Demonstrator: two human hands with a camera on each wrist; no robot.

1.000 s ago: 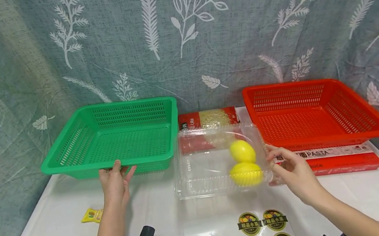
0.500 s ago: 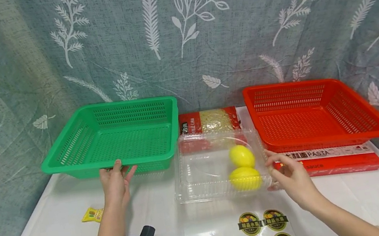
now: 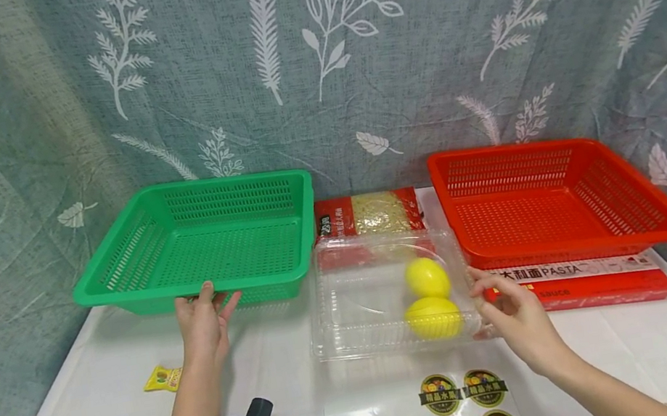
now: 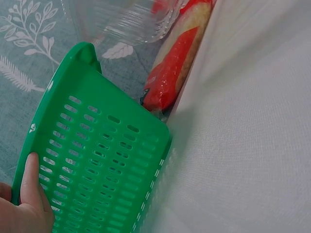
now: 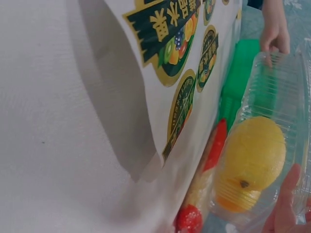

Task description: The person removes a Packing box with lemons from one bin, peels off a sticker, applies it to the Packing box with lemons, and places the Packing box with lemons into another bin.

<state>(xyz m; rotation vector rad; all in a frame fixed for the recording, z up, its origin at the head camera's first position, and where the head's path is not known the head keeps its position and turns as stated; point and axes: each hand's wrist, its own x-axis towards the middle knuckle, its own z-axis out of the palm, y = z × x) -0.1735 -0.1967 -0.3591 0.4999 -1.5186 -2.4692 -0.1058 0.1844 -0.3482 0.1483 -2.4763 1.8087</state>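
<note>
My left hand (image 3: 202, 327) grips the front rim of a green plastic basket (image 3: 270, 286); in the left wrist view a finger lies along the slotted outer wall (image 4: 104, 145). With my right hand (image 3: 521, 320) I pinch the right edge of a clear plastic clamshell box (image 3: 358, 299). Inside that box, toward its right side, two yellow lemons (image 3: 427, 277) lie one in front of the other. The right wrist view shows a lemon (image 5: 257, 150) close up through the clear wall, my right fingers (image 5: 286, 194) at the edge.
At the right stands a red basket (image 3: 578, 246), with red pasta boxes (image 3: 605, 289) in front of it. A noodle bag (image 3: 377, 214) lies behind the clear box. Nearer are a sheet of round fruit stickers (image 3: 367, 408) and a small yellow packet (image 3: 162, 379).
The clear box with the lemons has come slightly down and nearer, my right hand moving with it, so more of the noodle bag shows. My left hand has stayed on the green basket.
</note>
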